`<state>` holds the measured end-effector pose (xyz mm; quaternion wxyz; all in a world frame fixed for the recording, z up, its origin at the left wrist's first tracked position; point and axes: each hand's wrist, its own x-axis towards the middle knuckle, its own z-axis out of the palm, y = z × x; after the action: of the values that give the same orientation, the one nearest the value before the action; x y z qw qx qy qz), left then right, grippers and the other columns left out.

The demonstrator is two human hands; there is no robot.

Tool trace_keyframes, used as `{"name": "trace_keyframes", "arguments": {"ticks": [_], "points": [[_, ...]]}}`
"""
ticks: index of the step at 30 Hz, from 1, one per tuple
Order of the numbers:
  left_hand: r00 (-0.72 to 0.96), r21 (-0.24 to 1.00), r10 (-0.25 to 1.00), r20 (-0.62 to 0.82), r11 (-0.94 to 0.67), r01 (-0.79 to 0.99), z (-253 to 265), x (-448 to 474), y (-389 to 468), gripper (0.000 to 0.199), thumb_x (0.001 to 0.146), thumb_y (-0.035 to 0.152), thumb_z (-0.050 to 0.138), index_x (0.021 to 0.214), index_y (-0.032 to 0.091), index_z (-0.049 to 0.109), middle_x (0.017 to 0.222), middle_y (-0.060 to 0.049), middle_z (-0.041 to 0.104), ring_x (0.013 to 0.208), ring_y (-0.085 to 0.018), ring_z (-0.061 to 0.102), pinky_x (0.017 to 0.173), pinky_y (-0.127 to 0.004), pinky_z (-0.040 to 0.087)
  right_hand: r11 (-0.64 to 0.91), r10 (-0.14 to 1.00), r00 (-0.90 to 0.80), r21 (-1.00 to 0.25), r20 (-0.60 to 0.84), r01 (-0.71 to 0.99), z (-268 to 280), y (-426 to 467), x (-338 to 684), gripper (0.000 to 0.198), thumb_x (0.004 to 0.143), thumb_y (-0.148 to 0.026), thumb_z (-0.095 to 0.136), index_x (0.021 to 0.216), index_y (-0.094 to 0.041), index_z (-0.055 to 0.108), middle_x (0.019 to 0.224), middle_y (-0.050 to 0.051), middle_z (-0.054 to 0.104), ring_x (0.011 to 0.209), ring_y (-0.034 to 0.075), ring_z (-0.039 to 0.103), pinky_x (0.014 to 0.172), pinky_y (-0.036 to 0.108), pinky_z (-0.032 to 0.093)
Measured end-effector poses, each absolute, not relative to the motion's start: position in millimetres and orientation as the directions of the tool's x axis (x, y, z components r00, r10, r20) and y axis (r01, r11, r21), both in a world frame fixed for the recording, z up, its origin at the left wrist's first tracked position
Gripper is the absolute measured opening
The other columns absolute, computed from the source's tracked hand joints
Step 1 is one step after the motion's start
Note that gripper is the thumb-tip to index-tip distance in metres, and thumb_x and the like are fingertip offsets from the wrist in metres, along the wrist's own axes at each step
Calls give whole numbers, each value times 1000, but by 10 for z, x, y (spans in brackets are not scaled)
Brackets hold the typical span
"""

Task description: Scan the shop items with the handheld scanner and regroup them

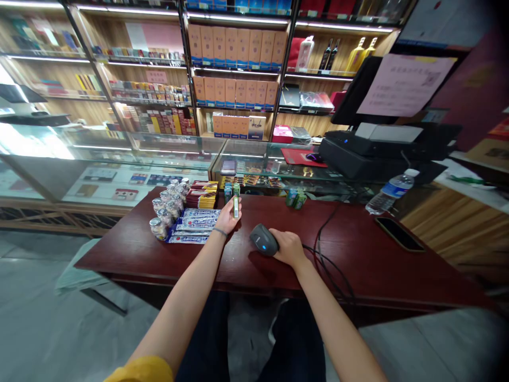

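My left hand [227,216] is closed on a small green-and-white pack [236,207], held up above the dark red table [246,276]. The kind of pack is too small to make out. In my right hand [289,247] is a black barcode scanner [263,240] with a blue light, its head turned toward the left hand. Left of my left hand lie blue-and-white long packets [194,225] in a row. Behind them are stacked red-and-yellow packets [202,194]. Several lidded jars [165,215] stand at the far left. Small green packs [295,198] sit at the table's back edge.
A black cable [324,254] loops across the table's right side. A water bottle [392,191] and a phone [399,234] are at the right, near a checkout terminal [374,148]. Glass counters [178,154] and stocked shelves [238,69] stand behind; a stool [81,265] is at the left.
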<state>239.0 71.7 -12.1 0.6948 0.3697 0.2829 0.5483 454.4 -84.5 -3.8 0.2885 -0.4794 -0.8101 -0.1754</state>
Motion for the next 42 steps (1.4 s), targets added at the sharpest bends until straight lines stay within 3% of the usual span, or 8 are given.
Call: {"name": "trace_keyframes", "arguments": {"ticks": [10, 16, 22, 34, 42], "points": [[215, 850, 972, 98, 30, -526, -188, 2477, 732, 31, 85, 38, 65, 108, 19, 65, 101, -8, 70, 91, -16, 67, 84, -32, 57, 310, 704, -210, -28, 679, 950, 25, -914, 4944, 41, 74, -33, 56, 111, -15, 62, 95, 8, 72, 76, 18, 65, 69, 28, 44], [287, 908, 939, 188, -55, -415, -104, 2700, 541, 47, 75, 33, 74, 118, 21, 61, 110, -8, 68, 92, -16, 67, 80, -30, 55, 233, 704, -147, -30, 695, 972, 20, -1100, 5328, 38, 73, -29, 55, 107, -15, 62, 93, 7, 73, 77, 19, 65, 69, 28, 42], [350, 947, 891, 290, -215, -237, -1, 3188, 444, 40, 72, 28, 75, 110, 18, 65, 107, -9, 70, 98, -19, 66, 93, -37, 51, 157, 683, -79, -40, 726, 987, 0, -1228, 5581, 36, 74, -30, 57, 106, -16, 61, 89, 6, 72, 76, 19, 65, 68, 27, 41], [343, 928, 863, 371, -352, -119, -211, 4395, 667, 27, 71, 15, 70, 97, 18, 60, 98, -5, 67, 91, -17, 65, 92, -36, 50, 99, 555, 39, -112, 831, 989, 18, -1272, 5567, 31, 82, -37, 56, 103, -14, 61, 82, 5, 70, 71, 17, 64, 66, 29, 40], [295, 881, 844, 448, -473, 14, -393, 4772, 851, 32, 74, 18, 68, 105, 18, 62, 85, -2, 60, 78, -14, 59, 80, -29, 49, 87, 529, 79, -147, 845, 985, -15, -1250, 5583, 30, 83, -36, 53, 102, -14, 60, 81, 6, 69, 72, 18, 64, 67, 30, 39]]}}
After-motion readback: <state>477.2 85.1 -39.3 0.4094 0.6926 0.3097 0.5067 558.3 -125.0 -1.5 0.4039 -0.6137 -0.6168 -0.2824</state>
